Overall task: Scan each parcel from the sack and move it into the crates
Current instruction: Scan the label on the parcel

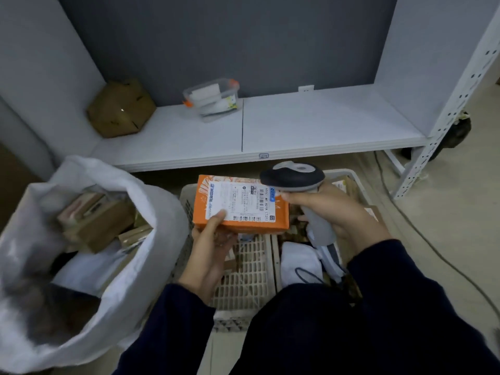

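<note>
Item 1, orange parcel (pixel 240 204): flat box, white shipping label facing up, barcodes visible; held in the air between the two hands, above the crates.

Item 2, left hand (pixel 213 239): grips the parcel's near edge, thumb pressed on the label's corner, fingers curled beneath the box.

Item 3, right hand (pixel 335 212): wrapped round the grey handle of the scanner (pixel 293 175); the scanner's dark head sits over the parcel's far right corner.

Item 4, left crate (pixel 251 272): pale lattice, directly under the left hand, its grid floor largely showing.

Item 5, right crate (pixel 349 175): beside the first, under the right hand; holds a white soft packet (pixel 299 262) and brown goods too blurred to name.

Item 6, sack (pixel 151 212): white, mouth open, just left of the left hand; brown cardboard parcels and white packets inside.

Item 7, shelf (pixel 297 125): white, beyond both hands; carries a brown cardboard box (pixel 120 108) and a clear plastic container (pixel 212 100) with orange clips, well apart from each other
</note>
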